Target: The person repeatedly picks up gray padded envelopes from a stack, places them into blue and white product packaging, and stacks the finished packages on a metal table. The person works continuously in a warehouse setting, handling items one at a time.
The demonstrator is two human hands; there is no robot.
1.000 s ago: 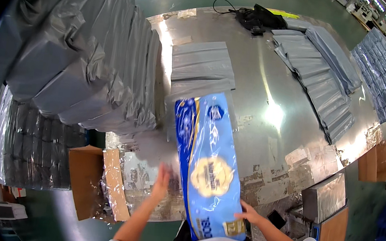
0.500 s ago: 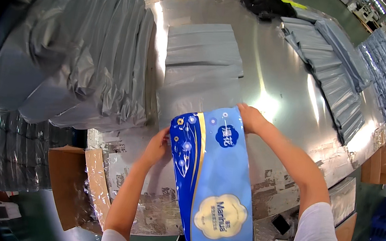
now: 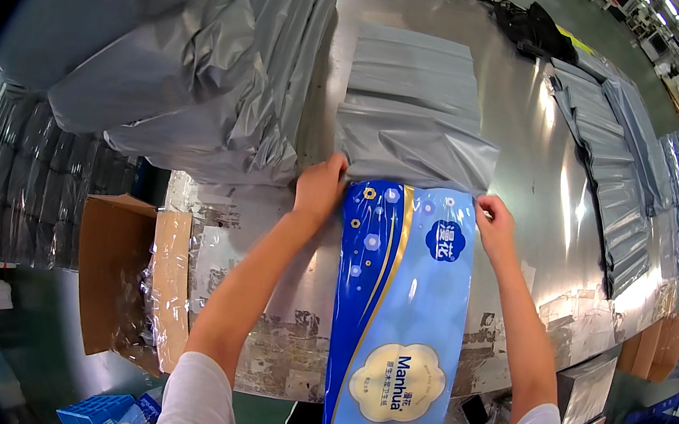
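Hands [image 3: 319, 187] [image 3: 494, 223] clamped on grey mailer bag [image 3: 413, 149] mouth, grip tight; spread wide, keep blue tissue pack [image 3: 400, 307] centred, slide straight along tabletop [image 3: 539, 153]

Desk [image 3: 535, 179]: bare sheet metal, shiny, scuffed and peeling along the near edge.
Near middle: long blue pack of tissue rolls [image 3: 399, 316], lying lengthwise, far end touching the mouth of a grey mailer bag [image 3: 413, 149].
Behind the bag: flat stack of grey mailers [image 3: 411, 70].
Left side: tall heap of filled grey bags [image 3: 196, 62].
Right side: overlapping rows of flat grey mailers [image 3: 616, 155].
Far edge: black bundle with cable [image 3: 535, 27].
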